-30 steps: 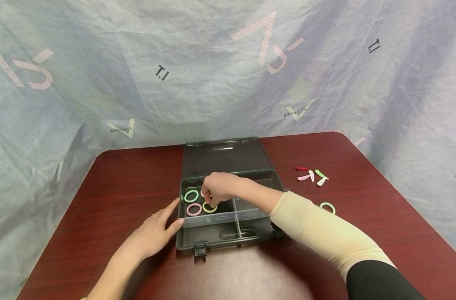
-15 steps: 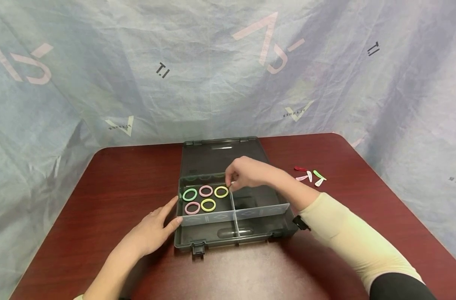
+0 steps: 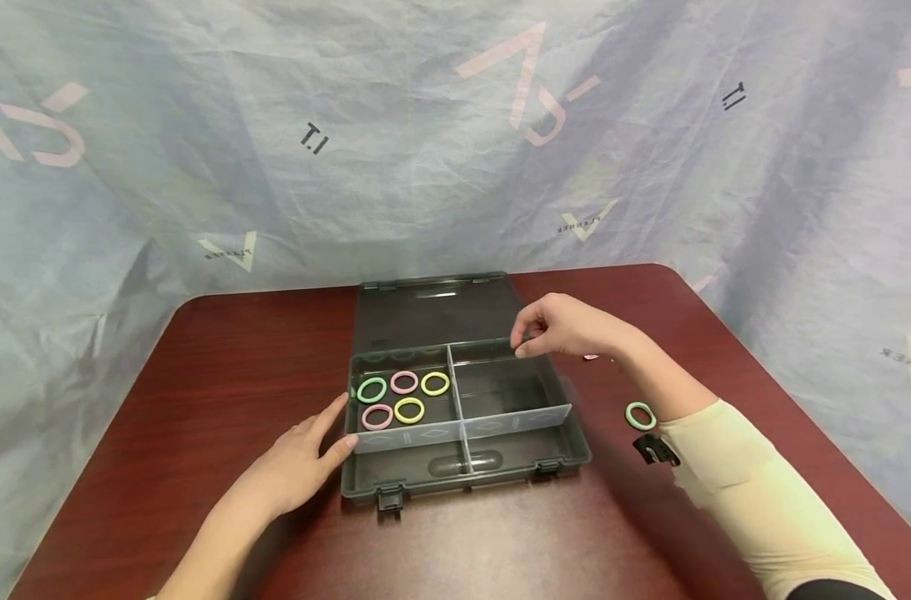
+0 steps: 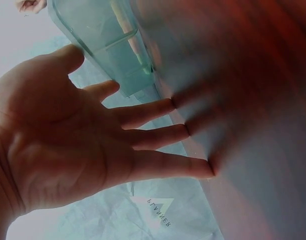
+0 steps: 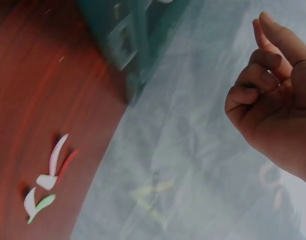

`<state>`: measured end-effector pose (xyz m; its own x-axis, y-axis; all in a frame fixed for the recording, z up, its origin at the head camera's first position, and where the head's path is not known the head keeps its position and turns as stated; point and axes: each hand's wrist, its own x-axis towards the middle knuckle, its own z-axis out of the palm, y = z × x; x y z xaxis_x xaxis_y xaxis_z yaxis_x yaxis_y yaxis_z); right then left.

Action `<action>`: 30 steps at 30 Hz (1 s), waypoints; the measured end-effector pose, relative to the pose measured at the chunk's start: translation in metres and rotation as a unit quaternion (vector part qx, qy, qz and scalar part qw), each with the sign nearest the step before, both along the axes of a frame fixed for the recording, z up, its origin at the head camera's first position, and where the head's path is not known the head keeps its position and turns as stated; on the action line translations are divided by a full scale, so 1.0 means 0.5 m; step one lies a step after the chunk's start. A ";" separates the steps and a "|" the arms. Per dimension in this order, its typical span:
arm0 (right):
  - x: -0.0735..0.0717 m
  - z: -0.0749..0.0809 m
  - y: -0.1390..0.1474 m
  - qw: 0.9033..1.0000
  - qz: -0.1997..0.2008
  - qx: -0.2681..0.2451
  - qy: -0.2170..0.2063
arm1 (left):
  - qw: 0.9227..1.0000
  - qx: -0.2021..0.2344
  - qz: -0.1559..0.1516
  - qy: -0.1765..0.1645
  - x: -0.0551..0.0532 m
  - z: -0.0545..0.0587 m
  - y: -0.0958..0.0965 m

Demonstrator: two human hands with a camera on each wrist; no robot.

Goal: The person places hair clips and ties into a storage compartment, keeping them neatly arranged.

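A dark, see-through divided box (image 3: 466, 483) lies with its lid (image 3: 434, 312) folded back. In its back left compartment lie two pink hair ties (image 3: 404, 382), two yellow hair ties (image 3: 435, 383) and a green hair tie (image 3: 372, 390). My left hand (image 3: 293, 467) rests at the box's left side, thumb and index fingertip touching its edge, the other fingers spread in the left wrist view. Above the back right compartment my right hand (image 3: 568, 325) hovers with loosely curled fingers and nothing seen between them. Another green hair tie (image 3: 640, 416) lies on the table right of the box.
Several hair clips, among them a green clip (image 5: 45, 202) and a red clip (image 5: 68, 162), lie on the table beyond the box's right side, mostly hidden behind my right hand in the head view. A printed cloth (image 3: 395, 167) hangs behind the table (image 3: 230, 367).
My right hand has risen out of the left compartment and moved right over the box, uncovering the hair ties inside. The left hand stays at the box's edge.
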<state>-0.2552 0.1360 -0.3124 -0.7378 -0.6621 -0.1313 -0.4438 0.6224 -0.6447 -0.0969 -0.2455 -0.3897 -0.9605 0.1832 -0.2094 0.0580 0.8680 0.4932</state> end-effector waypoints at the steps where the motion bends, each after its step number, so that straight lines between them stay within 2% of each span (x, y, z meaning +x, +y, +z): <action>1: 0.001 -0.002 0.011 1.000 -0.009 -0.002 -0.006 | 1.000 0.000 -0.001 -0.001 0.000 0.000 0.000; 5: 0.003 -0.014 0.054 0.999 -0.038 -0.004 -0.014 | 1.000 -0.001 -0.004 -0.003 0.001 0.002 -0.003; 8: 0.005 -0.026 0.086 0.999 -0.047 -0.003 -0.015 | 1.000 -0.002 -0.003 -0.004 0.003 0.002 -0.005; 13: 0.008 -0.049 0.135 0.997 -0.067 -0.011 -0.043 | 1.000 -0.004 -0.002 0.000 0.006 0.002 -0.010; 17: 0.012 -0.069 0.175 0.996 -0.081 -0.010 -0.043 | 1.000 -0.003 -0.002 0.002 0.009 -0.001 -0.012; 25: 0.031 -0.115 0.260 0.992 -0.116 0.002 -0.040 | 1.000 -0.009 -0.007 0.002 0.005 -0.006 -0.013; 30: 0.044 -0.144 0.296 0.990 -0.129 -0.015 -0.061 | 1.000 -0.008 -0.011 0.010 0.004 -0.006 -0.012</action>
